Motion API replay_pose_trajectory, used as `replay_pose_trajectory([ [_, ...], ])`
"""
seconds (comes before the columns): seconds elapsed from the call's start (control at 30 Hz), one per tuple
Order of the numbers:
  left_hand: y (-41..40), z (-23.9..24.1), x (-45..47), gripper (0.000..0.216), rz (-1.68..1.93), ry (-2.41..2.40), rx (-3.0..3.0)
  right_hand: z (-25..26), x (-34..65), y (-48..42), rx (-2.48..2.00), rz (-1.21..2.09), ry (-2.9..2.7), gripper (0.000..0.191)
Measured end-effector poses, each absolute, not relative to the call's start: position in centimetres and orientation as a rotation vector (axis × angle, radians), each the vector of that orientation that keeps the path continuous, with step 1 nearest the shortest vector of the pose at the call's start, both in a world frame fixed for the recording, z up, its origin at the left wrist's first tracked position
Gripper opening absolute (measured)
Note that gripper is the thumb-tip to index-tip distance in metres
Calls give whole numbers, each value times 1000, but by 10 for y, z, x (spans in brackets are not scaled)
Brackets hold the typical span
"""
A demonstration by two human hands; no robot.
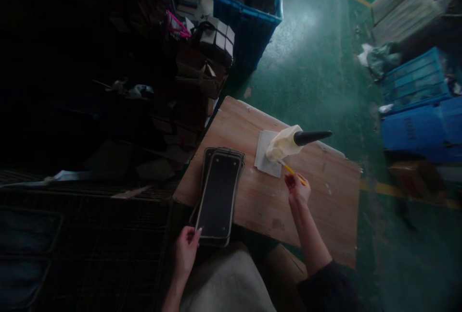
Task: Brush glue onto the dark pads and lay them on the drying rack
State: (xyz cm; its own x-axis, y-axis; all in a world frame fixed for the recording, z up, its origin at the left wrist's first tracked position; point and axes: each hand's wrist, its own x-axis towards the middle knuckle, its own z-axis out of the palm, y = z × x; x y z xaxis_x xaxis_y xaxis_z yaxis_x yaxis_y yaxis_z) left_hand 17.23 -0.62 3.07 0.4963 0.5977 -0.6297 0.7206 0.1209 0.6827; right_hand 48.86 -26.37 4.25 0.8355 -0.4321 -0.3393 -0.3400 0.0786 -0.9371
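Note:
My left hand (186, 249) grips the near corner of the top piece of a stack of dark flat panels with pale rims (218, 192), which lies at the near left of a small wooden table (325, 196). My right hand (296, 188) is closed in a pinch on a thin yellow-handled brush (293, 171). The brush tip reaches toward a pale glue bottle with a black cone nozzle (288, 142). The bottle lies on its side on a white sheet (263, 156) at the table's far middle.
A blue crate (249, 18) stands on the green floor beyond the table, and more blue crates (418, 100) are at the right. Dark stacks of boxes and parts (202, 71) crowd the left. A dark wire rack (90, 244) sits at the near left.

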Motion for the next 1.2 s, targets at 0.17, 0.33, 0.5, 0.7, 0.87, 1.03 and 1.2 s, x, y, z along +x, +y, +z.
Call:
replay_pose_trajectory([
  [0.17, -6, 31, 172, 57, -154, 1216, 1450, 82, 449, -243, -1695, 13, 425, 39],
  [0.33, -6, 32, 170, 49, -132, 1203, 1438, 112, 417, -197, -1979, 228, -121, 27],
  [0.5, -5, 31, 167, 41, -135, 1183, 1425, 115, 418, -169, -2247, 334, -716, 24],
  [0.7, -4, 28, 165, 34, -137, 1167, 1385, 102, 428, -154, -2388, 317, -980, 27],
  [0.87, -3, 27, 164, 32, -133, 1177, 1364, 102, 381, -165, -2475, 467, -1152, 25],
  [1.03, -2, 24, 162, 31, -132, 1178, 1350, 128, 313, -180, -2275, 830, -1210, 27],
  [1.2, -1, 23, 160, 30, -133, 1181, 1322, 132, 317, -171, -2043, 1031, -873, 20],
])
